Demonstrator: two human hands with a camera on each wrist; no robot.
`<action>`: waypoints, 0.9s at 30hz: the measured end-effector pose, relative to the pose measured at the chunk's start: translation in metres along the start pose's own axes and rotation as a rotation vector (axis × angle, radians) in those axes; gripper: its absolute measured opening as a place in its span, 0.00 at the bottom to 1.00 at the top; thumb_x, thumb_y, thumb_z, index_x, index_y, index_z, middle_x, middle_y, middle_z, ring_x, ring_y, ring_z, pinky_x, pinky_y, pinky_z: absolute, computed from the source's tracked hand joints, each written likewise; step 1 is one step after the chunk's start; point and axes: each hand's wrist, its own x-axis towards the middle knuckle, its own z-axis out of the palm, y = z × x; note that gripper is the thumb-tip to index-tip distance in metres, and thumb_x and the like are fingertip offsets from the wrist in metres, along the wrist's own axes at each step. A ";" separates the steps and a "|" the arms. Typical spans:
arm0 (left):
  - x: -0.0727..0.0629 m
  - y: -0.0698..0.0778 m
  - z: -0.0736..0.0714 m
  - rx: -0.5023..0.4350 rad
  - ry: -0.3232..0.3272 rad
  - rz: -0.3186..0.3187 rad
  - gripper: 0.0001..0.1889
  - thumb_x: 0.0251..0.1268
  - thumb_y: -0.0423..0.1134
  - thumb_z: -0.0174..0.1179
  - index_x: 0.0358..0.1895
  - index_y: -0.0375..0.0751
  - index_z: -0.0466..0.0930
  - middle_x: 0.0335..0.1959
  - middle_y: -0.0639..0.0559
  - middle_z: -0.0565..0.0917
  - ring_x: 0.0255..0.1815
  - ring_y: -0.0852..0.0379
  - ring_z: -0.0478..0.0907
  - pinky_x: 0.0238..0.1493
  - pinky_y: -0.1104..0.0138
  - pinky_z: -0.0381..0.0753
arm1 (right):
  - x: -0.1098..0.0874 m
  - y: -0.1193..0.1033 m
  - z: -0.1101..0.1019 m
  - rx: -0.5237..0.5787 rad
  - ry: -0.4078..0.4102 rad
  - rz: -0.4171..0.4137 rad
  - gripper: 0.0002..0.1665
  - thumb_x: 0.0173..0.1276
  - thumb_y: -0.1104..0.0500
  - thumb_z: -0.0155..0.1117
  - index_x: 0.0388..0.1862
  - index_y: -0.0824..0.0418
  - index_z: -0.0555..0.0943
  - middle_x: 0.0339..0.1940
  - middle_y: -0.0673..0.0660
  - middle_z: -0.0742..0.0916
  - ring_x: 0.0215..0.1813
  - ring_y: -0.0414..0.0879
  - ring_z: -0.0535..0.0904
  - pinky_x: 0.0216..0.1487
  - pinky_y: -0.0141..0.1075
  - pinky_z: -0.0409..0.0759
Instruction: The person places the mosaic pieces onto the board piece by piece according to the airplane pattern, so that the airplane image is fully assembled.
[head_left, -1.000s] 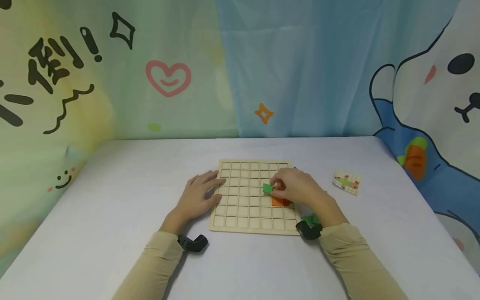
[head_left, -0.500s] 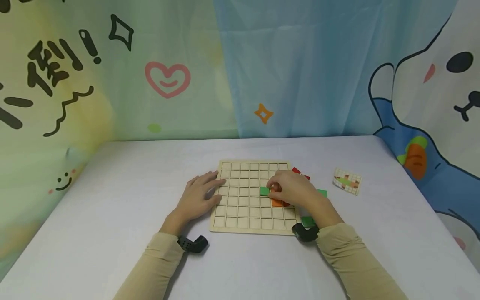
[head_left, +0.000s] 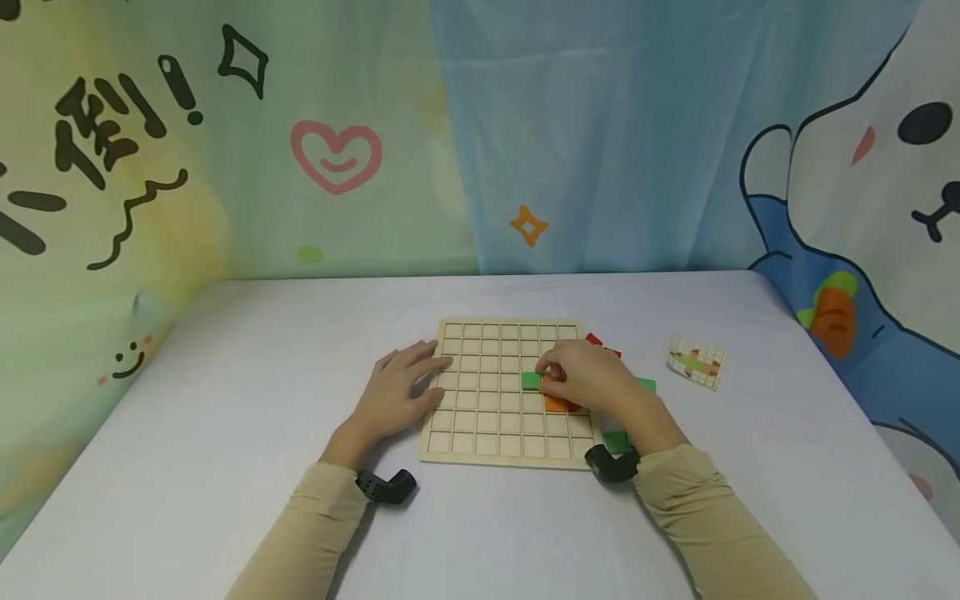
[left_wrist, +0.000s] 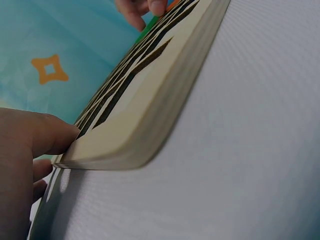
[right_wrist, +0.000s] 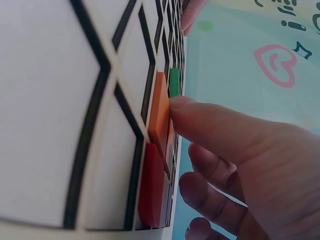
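Note:
A square wooden grid board point(head_left: 487, 443) lies on the white table. My left hand point(head_left: 401, 392) rests at its left edge, fingers spread and thumb on the rim; the left wrist view shows this thumb point(left_wrist: 52, 134) close up. Over the right half, my right hand point(head_left: 585, 373) pinches a flat green tile point(head_left: 531, 381) at its right edge, the tile lying over a grid cell. Beneath this hand sit orange tiles point(head_left: 555, 403). In the right wrist view, the thumb point(right_wrist: 210, 117) is beside an orange tile point(right_wrist: 159, 112), with a red tile point(right_wrist: 152, 190) nearer. The right index fingertip is hidden there.
Loose red pieces point(head_left: 594, 339) lie off the board's upper right corner. Green pieces point(head_left: 617, 442) lie off its right side, partly behind the right wrist. A small printed pattern card point(head_left: 696, 362) is farther right. A printed curtain point(head_left: 480, 167) hangs behind the table.
The right hand has brought the green tile slightly left and down, from tilted to flat on the grid. Red pieces behind the hand have come into view. The left hand stays put.

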 end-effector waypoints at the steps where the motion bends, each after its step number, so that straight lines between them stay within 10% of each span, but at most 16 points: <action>1: 0.000 0.000 0.000 -0.001 -0.002 -0.001 0.26 0.64 0.53 0.51 0.65 0.53 0.72 0.72 0.49 0.65 0.75 0.49 0.57 0.73 0.47 0.51 | 0.000 0.000 0.000 -0.004 0.001 0.000 0.13 0.61 0.52 0.66 0.43 0.54 0.85 0.28 0.46 0.77 0.30 0.38 0.72 0.30 0.30 0.70; 27: 0.000 0.000 0.000 0.006 -0.002 -0.004 0.26 0.64 0.54 0.51 0.65 0.53 0.72 0.72 0.49 0.65 0.75 0.49 0.57 0.74 0.47 0.51 | -0.001 -0.004 -0.001 0.010 -0.012 0.068 0.14 0.60 0.51 0.67 0.45 0.51 0.85 0.25 0.45 0.78 0.29 0.38 0.72 0.25 0.31 0.69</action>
